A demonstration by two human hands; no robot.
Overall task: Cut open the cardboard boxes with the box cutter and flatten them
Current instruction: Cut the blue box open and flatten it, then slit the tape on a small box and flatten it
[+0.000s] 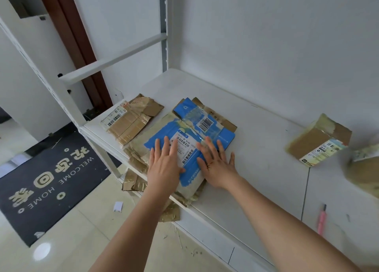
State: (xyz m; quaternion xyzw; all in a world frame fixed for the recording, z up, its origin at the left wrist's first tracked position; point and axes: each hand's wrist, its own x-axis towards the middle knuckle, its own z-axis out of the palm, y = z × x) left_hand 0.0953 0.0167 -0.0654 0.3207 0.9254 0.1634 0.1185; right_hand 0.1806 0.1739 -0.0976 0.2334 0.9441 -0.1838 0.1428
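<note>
Both hands flat, fingers straight and spread, gripping nothing. Left hand (164, 165) and right hand (216, 165) press side by side on the flattened blue box (207, 132), which lies on the white shelf (256, 169), long axis running 7 to 1 o'clock. Flattened brown box (131, 121) lies at its 10 o'clock. Uncut brown box (316, 141) stands at 3 o'clock. Pink box cutter (321, 220) rests at 5 o'clock, blade end toward 12.

One head-worn view, looking forward and down — close over a white shelf (256, 140) (wide-angle, edges bowed).
</note>
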